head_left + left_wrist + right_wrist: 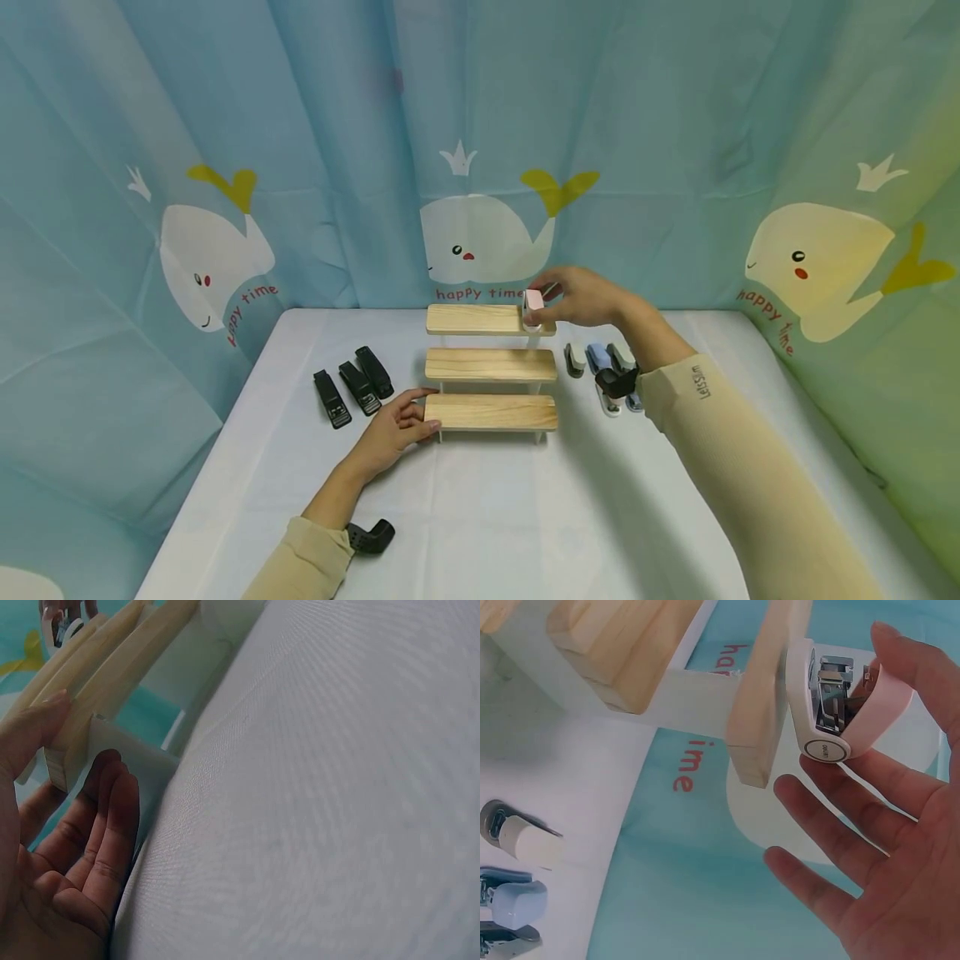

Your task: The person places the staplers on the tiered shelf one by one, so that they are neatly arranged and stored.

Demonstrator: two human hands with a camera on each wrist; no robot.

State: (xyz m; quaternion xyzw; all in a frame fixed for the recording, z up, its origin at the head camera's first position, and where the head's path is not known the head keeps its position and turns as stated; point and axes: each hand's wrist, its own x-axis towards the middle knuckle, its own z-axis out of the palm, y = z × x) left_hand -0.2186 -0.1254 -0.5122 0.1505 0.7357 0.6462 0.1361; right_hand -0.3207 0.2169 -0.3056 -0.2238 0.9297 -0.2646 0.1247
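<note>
Pink and white stapler (533, 298): you have it at the right-hand end of the top board (472, 318) of the wooden stand (491, 365). Grip, right hand (587, 296): thumb toward you, forefinger on the far side, pinching the stapler between them; the other fingers reach out spread in the right wrist view. How firmly you press, cannot tell.

Key relation: the stapler lies directly in front of your right fingertips, left of the palm, its white base against the board, touching or nearly so. Long axis is foreshortened; from the head view I judge it runs front to back, across the board rather than along it. Your right hand is the nearer by far; judged from this, any small turn or shift falls to it.

Left hand (393, 425): at the left end of the bottom board (491, 412), thumb on top, a finger behind, holding that end; remaining fingers bent loosely beside the clear support. I judge that this steadies the stand.

On the white table (487, 517): pale and blue staplers (597, 357) right of the stand, partly behind your wrist; three black staplers (360, 387) to its left, near your left hand.
</note>
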